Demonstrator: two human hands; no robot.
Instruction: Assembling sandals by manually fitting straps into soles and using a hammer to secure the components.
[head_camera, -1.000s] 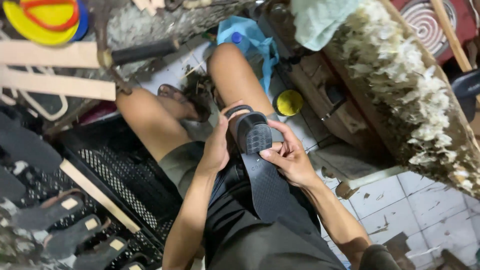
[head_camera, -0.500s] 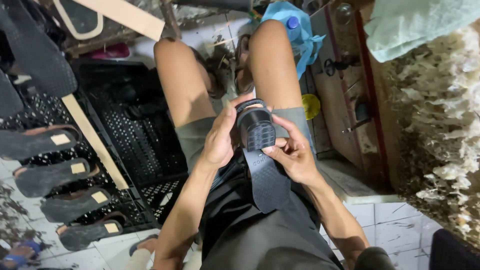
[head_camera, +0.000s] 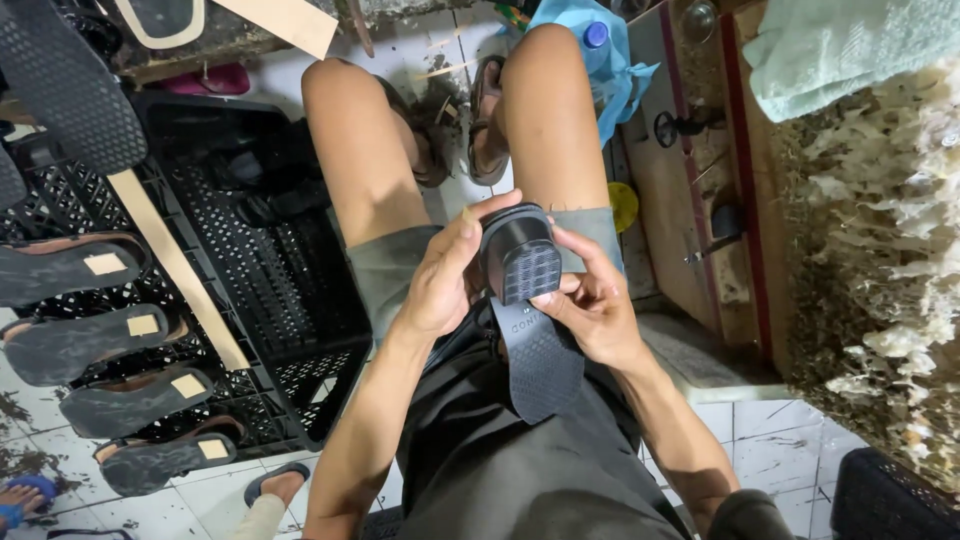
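Head view: only camera I've got, looking straight down at the lap.
Left hand (head_camera: 445, 280): curled around the heel end of a black shoe sole (head_camera: 530, 310), thumb up along its side, so it's got a proper hold.
Right hand (head_camera: 595, 300): fingers closed on the other edge, fingertips pressing the checkered heel block (head_camera: 525, 265).
Where the sole is: tread side up, resting on the dark shorts between both hands, toe end pointing back at the body.
Step in hand: looks to me like seating or checking the heel block against the sole.
Next move: I'd guess firm, even pressure around the block's edges, keeping it square to the sole.
Count, soles on the crates: four in a row at left (head_camera: 95, 335), each with a small tan patch.
Count, crates: one black crate (head_camera: 300, 300) right beside the knee, more mesh under the row, can't tell how many.
Count, other: one pale green towel (head_camera: 840, 50), one blue bag (head_camera: 600, 50), one yellow disc (head_camera: 622, 205).
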